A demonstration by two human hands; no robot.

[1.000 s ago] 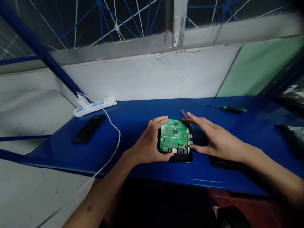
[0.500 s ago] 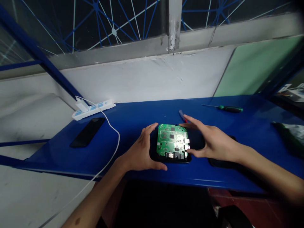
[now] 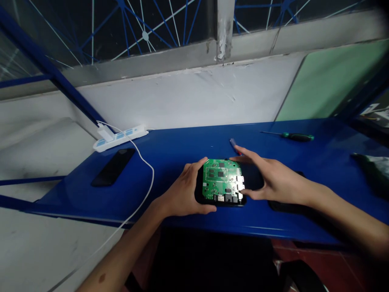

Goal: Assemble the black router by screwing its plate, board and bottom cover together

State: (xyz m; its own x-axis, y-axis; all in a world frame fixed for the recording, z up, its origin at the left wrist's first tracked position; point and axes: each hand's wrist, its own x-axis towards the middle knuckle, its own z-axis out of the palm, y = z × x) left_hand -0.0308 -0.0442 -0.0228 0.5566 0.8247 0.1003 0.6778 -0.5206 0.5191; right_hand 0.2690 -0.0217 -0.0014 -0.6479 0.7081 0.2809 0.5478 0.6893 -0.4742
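Observation:
A green circuit board (image 3: 217,178) lies component side up in a shallow black case (image 3: 199,194), its metal ports along the right and near sides. My left hand (image 3: 185,190) wraps the case's left side, index finger at the far left corner and thumb along the near edge. From the right, my right hand (image 3: 270,178) grips the board, thumb against the ports on its right side and fingers at the far right corner. A small tool with a clear and red handle (image 3: 233,142) lies just beyond my right fingertips, partly hidden by them.
On the blue table (image 3: 179,142) lie a black phone (image 3: 113,167), a white power strip (image 3: 121,138) with a white cable (image 3: 151,170), and a green-black screwdriver (image 3: 298,137). A dark flat object (image 3: 282,207) sits under my right forearm. A dark-and-pale bag (image 3: 372,174) rests far right.
My left hand has closed in on the case, its thumb and index finger now against the edges. My right hand keeps its place on the board. The view has shifted slightly.

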